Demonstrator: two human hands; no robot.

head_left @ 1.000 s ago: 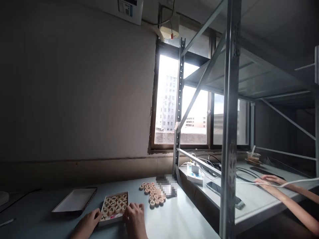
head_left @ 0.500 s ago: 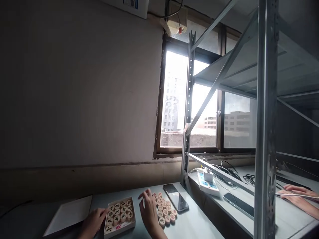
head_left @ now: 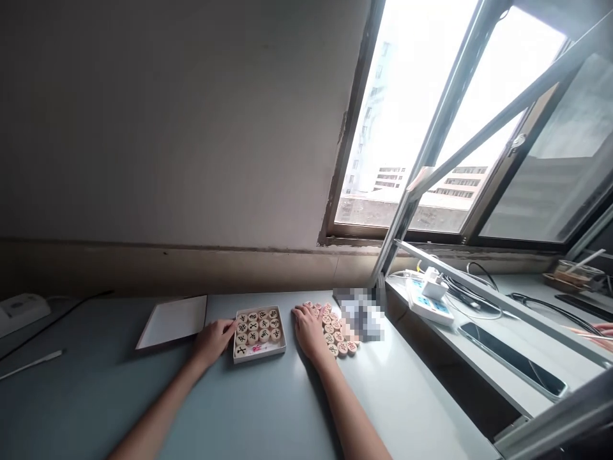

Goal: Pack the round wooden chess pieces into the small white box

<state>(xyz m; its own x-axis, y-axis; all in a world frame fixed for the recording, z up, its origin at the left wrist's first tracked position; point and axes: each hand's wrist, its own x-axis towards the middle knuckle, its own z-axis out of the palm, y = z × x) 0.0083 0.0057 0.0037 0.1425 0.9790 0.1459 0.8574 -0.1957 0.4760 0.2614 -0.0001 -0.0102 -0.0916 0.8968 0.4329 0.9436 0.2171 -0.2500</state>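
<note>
The open box point(head_left: 261, 358) sits flat on the counter point(head_left: 220, 409), and its thin white walls look like card: light and a little springy, so a hard squeeze could bow them. Its filling of discs probably makes it heavier than it looks; the low walls at nine and three o'clock seem the best places to steady it, kept level so nothing slides out.

The left hand point(head_left: 215, 338) has its fingers drawn together at the nine o'clock wall, fingertips against it—whether they pinch the card, I cannot tell. The right hand point(head_left: 309, 329) lies palm down, fingers reaching forward over the left edge of the loose discs point(head_left: 341, 349), at three o'clock from the box. I cannot tell if it grips one.

Those discs look wooden, stiff and hard to break, perhaps smooth enough to skid; thumb and finger around the rim would suit each one. They are thick, round and pale, many with reddish characters, packed in an uneven cluster. The boxed discs point(head_left: 264, 335) carry black characters in neat rows, with a bare strip and a pink-red mark at the box's five to six o'clock. A shallow pale-lined lid point(head_left: 175, 322) lies at nine o'clock, just beyond the left hand.
</note>
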